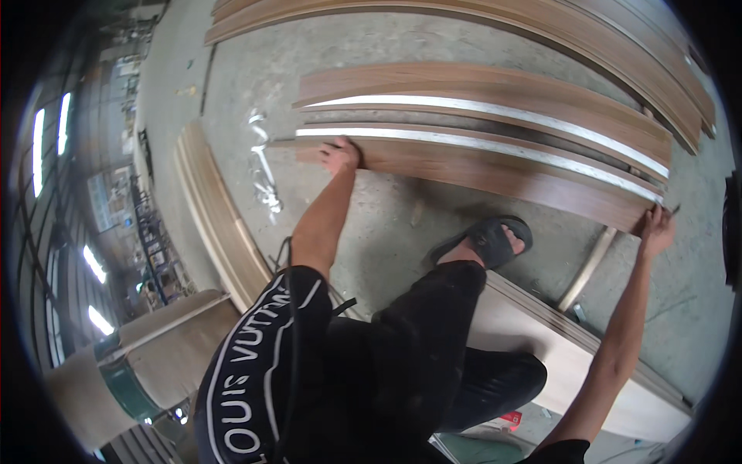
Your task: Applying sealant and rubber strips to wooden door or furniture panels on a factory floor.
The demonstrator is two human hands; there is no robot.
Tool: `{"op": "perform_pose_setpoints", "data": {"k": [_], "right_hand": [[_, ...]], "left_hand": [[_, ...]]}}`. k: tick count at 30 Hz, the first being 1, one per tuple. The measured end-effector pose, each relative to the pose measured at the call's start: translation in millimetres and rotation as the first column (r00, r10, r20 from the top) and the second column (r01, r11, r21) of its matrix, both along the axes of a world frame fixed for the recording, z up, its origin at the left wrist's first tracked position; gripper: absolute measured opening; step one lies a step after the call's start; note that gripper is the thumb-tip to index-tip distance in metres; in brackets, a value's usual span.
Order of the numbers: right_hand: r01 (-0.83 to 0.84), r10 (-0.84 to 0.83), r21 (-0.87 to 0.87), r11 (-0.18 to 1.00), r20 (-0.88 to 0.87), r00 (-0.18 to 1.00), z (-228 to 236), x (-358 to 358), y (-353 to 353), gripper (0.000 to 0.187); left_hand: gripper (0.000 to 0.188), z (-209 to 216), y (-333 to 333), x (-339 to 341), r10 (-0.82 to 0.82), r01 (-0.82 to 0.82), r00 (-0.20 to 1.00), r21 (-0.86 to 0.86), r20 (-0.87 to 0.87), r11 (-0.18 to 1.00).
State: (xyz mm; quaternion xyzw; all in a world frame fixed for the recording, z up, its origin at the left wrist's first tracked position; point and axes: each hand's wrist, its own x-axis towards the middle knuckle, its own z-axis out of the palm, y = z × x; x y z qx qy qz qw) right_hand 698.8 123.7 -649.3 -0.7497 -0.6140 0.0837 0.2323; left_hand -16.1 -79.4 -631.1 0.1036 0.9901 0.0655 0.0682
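Note:
A long brown wood-grain board (479, 170) with a white strip along its far edge lies across in front of me. Near its left end, my left hand (340, 155) is closed over the near edge, fingers on the top face. My right hand (658, 230) grips the right end, its fingertips close to the end of the white strip. A small dark thing sticks out beside those fingertips, too small to name. Just beyond lies a second wood-grain board (464, 81), also with a white strip, separated from the first by a narrow dark gap.
Long brown boards (533, 31) lie at the far side. Pale boards (212, 209) are stacked at left, and a large pale panel stack (525, 325) sits by my legs. A wooden bar (587, 267) runs under the held board. My sandalled foot (498, 241) stands on the concrete floor (386, 224).

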Motion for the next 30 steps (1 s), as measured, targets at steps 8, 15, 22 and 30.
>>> {"op": "perform_pose_setpoints", "data": {"k": [8, 15, 22, 30], "right_hand": [[0.070, -0.145, -0.157, 0.985, -0.540, 0.829, 37, -61, -10, 0.027], [0.158, -0.209, -0.137, 0.978, -0.601, 0.772, 67, -33, -19, 0.017], [0.152, -0.178, -0.127, 0.980, -0.231, 0.957, 69, -39, -14, 0.023], [0.126, -0.139, -0.107, 0.986, -0.120, 0.983, 60, -49, -6, 0.027]], "left_hand": [[0.064, -16, -31, -71, -0.194, 0.104, 0.974, -0.522, -0.120, 0.846], [0.075, -13, -14, -26, -0.099, 0.090, 0.994, -0.148, -0.051, 0.985], [0.079, -1, -15, -28, -0.129, 0.111, 0.983, -0.132, -0.133, 0.985], [0.078, -23, -33, -26, -0.170, 0.147, 0.969, -0.134, -0.177, 0.980]]}}
